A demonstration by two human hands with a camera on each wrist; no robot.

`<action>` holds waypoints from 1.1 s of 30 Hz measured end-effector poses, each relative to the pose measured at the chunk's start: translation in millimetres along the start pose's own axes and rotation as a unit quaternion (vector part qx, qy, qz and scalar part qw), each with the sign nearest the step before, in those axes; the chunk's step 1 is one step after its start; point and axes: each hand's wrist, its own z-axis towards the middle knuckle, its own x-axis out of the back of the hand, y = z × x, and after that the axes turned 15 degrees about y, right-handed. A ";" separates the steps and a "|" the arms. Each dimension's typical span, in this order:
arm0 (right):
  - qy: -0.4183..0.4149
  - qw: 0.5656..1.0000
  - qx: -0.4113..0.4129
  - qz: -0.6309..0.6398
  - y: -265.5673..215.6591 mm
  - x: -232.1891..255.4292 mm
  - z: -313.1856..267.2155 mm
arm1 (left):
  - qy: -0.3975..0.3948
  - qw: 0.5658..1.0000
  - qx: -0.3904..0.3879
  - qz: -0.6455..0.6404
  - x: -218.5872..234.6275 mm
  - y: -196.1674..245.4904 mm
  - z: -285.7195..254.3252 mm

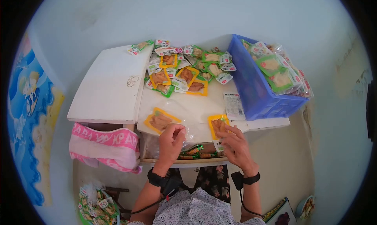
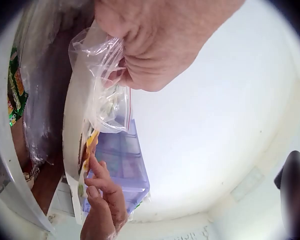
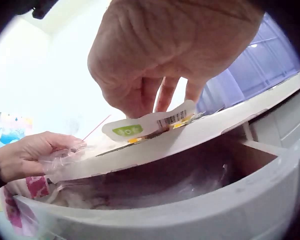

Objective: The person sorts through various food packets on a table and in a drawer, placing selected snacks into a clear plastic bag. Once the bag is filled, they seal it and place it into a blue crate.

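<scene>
My left hand [image 1: 172, 140] pinches the mouth of a clear plastic bag [image 2: 107, 100] at the table's front edge. Beside those fingers, a yellow-edged packet [image 1: 160, 121] of brown food lies in or under the clear film. My right hand [image 1: 237, 146] has its fingers on a second yellow-edged snack packet [image 1: 216, 125] to the right. This packet's white lower end [image 3: 147, 127], printed with a green mark and barcode, juts over the table edge. Its fingertips are partly hidden behind that end in the right wrist view.
A heap of yellow and green packets [image 1: 182, 74] covers the table's back. At right stands a blue crate [image 1: 255, 95] full of packets, with a white packet [image 1: 234, 106] beside it. An open drawer [image 3: 190, 175] sits below. A pink-and-white cloth [image 1: 104, 146] hangs at left.
</scene>
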 end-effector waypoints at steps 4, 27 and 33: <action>0.135 0.988 -0.013 -0.073 -11.0 8.2 -10.0 | -0.008 1.000 0.025 -0.005 -0.4 2.8 1.2; 0.295 0.667 -0.501 0.465 -32.4 -14.7 -55.2 | 0.032 0.966 -0.172 0.189 0.3 43.0 -20.6; 0.124 0.762 -0.477 0.420 -49.3 34.1 -71.0 | 0.054 0.973 -0.167 0.153 -23.3 57.8 -27.4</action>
